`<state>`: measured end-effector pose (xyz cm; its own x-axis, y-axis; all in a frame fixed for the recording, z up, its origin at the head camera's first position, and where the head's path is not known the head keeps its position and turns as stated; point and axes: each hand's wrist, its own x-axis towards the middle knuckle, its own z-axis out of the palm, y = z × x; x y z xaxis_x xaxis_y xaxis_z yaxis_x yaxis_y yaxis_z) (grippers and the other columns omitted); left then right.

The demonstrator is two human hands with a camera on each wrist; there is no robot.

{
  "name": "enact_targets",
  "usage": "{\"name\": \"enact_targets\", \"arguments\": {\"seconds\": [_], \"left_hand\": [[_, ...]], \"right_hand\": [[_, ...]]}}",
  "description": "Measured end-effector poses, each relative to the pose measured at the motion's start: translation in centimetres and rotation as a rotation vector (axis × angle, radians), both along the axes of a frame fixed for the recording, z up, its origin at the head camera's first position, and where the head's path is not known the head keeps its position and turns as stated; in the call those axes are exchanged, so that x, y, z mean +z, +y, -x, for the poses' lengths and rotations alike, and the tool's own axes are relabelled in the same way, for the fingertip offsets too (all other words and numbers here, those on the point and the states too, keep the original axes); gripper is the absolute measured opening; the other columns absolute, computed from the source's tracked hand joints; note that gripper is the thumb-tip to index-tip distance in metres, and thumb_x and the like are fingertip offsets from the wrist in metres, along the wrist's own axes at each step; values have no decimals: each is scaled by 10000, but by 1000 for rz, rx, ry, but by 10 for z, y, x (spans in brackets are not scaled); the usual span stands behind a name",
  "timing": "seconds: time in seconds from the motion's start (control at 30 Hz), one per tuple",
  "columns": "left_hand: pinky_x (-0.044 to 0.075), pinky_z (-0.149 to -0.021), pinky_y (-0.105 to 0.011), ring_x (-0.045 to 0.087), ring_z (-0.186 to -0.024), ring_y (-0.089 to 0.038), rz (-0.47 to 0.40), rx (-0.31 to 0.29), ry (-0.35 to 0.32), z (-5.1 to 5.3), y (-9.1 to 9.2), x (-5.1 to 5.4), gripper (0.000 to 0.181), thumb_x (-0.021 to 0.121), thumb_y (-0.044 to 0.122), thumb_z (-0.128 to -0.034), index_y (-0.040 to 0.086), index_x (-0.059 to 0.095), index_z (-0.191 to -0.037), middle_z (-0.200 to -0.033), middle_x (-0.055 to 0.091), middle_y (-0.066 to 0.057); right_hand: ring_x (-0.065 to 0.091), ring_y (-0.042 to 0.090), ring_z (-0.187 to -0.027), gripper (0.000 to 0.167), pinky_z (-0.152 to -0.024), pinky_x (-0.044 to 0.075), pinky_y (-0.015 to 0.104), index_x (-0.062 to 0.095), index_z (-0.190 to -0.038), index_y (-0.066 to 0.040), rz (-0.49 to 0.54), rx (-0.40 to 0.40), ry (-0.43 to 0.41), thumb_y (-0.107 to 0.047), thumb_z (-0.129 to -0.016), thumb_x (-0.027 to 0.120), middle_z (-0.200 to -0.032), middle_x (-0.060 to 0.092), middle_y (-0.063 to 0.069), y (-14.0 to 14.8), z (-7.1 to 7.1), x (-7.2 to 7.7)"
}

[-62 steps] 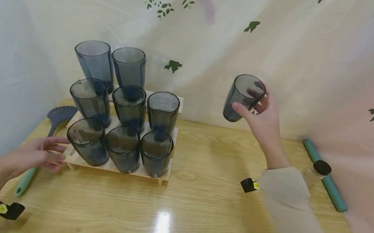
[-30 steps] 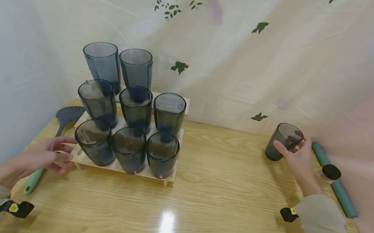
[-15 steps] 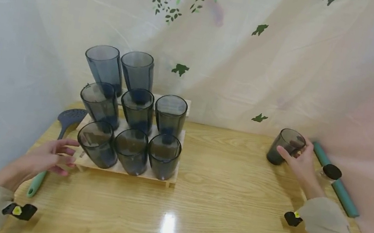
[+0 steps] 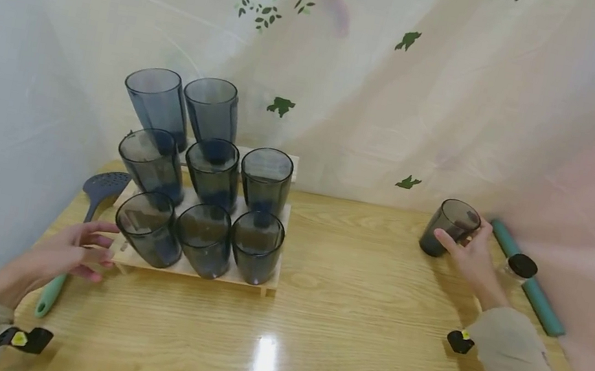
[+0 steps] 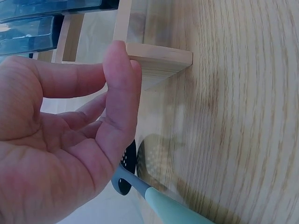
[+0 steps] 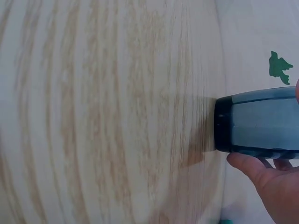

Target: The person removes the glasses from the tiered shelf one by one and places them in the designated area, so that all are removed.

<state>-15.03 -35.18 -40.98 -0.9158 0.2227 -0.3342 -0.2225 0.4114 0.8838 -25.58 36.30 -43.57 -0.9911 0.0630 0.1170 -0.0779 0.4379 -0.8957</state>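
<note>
At the right, my right hand (image 4: 471, 257) grips a smoky blue-grey tumbler (image 4: 447, 227), thumb and fingers round its side. Its dark base (image 6: 224, 123) is at or very near the tabletop; I cannot tell if it touches. My left hand (image 4: 64, 251) lies beside the left front corner of a stepped wooden rack (image 4: 235, 277), its fingers loosely bent. In the left wrist view a fingertip meets or nearly meets the rack's wooden leg (image 5: 163, 53). Matching tumblers stand on the rack: three in front (image 4: 201, 245), three in the middle (image 4: 265, 183), two at the back (image 4: 212, 112).
Left of the rack lies a slotted turner (image 4: 105, 183) with a mint-green handle, partly under my left hand. Along the right side lie a teal rod (image 4: 543, 308) and a small jar with a black lid (image 4: 522, 266). A leaf-printed cloth (image 4: 349, 89) hangs behind the table.
My right hand has carried the tumbler right and down from mid-air to table level. Over the last second it has stayed nearly still there. The left hand keeps its place by the rack.
</note>
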Motion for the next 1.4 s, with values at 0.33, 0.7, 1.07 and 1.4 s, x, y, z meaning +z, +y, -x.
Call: {"name": "enact_targets", "arguments": {"seconds": [0.33, 0.7, 1.07, 1.4], "left_hand": [[608, -745, -442, 653, -1010, -272, -28, 0, 3, 0, 8, -6, 718, 606, 33, -998, -111, 156, -1539, -1340, 404, -325], [607, -741, -457, 651, -1009, -265, -17, -9, -1, -2, 1, -4, 707, 591, 13, -998, -127, 148, -1531, -1353, 386, -354], [608, -739, -450, 657, -1003, -268, -9, -1, -5, -2, -1, -5, 699, 591, 28, -1007, -117, 154, -1534, -1330, 413, -327], [607, -746, -443, 654, -996, -245, -14, 1, -9, -1, -4, -2, 689, 586, 55, -1019, -104, 159, -1535, -1334, 408, -305]], "right_hand": [[163, 536, -1447, 1001, -1027, 463, 454, -169, -1551, -96, -46, 12, -102, -394, -1011, 619, -1586, 26, 341, 11, -3, 11], [204, 521, -1445, 1029, -983, 503, 355, -148, -1584, -138, 12, 8, -126, -367, -992, 663, -1623, 29, 295, 6, -3, 6], [50, 335, -1539, 1041, -1173, 133, 658, -35, -1637, -219, -226, -103, 90, -495, -943, 689, -1688, 62, 103, -26, -16, 73], [193, 142, -1521, 906, -1225, 188, 454, 148, -1639, -244, -52, 129, 186, -350, -952, 728, -1669, 205, -35, -101, -13, 148]]}}
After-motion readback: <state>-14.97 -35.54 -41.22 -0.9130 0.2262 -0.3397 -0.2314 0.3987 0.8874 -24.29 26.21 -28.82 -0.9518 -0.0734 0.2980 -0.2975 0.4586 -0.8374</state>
